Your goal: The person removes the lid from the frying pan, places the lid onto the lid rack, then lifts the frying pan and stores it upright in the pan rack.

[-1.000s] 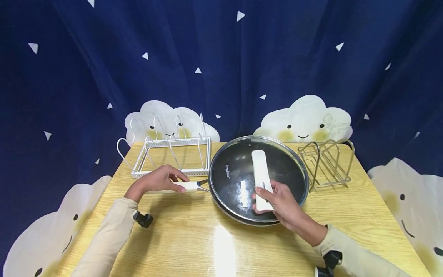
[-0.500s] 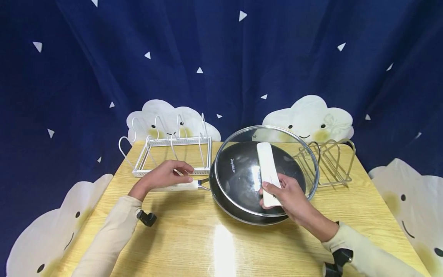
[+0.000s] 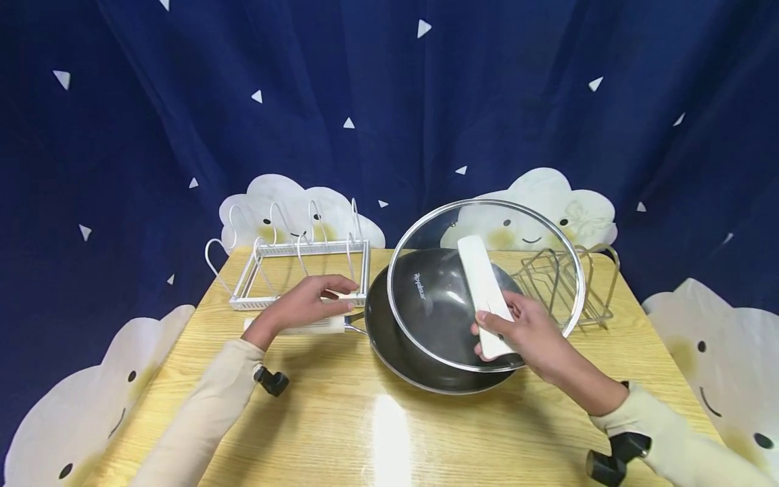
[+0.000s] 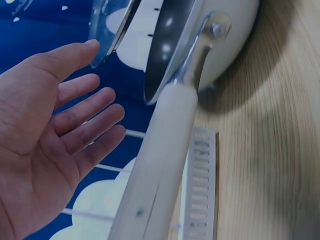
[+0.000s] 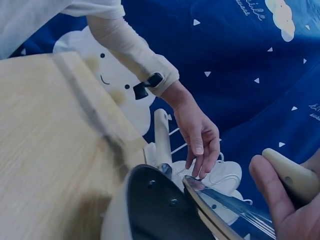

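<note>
Gripping the long white handle (image 3: pixel 485 295) of the round glass lid (image 3: pixel 487 284), the right hand (image 3: pixel 528 333) holds it tilted, far edge raised, above the dark non-stick frying pan (image 3: pixel 402 345) on the yellow wooden bench (image 3: pixel 341 419). The left hand (image 3: pixel 307 306) hovers with fingers spread and relaxed just above the pan's white handle (image 3: pixel 316 328), holding nothing. The lid is off the pan; neither the white wire rack (image 3: pixel 301 274) nor the gold wire rack (image 3: pixel 575 284) behind holds anything yet.

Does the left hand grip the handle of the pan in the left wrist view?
No: the left hand is open with straight fingers, apart from the pan handle, which lies beside the palm untouched.
</note>
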Motion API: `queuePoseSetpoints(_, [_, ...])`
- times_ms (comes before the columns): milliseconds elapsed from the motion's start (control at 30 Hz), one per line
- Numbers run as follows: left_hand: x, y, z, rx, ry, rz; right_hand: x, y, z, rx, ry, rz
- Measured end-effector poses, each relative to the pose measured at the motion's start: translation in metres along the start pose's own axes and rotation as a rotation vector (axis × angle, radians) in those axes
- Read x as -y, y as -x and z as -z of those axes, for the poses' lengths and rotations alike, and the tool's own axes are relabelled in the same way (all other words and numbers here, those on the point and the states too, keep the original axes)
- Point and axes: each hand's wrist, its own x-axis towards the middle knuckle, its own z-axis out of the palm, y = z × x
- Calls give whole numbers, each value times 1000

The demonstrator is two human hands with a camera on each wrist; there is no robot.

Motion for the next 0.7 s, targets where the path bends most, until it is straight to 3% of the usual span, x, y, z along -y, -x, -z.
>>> queuePoseSetpoints(400, [-18, -23, -19, -51, 16, -77, 22, 12, 22, -8, 126, 61])
queuePoseSetpoints(700, [-38, -51, -33, -66, -62, -98, 41, 18, 35, -71, 288, 98])
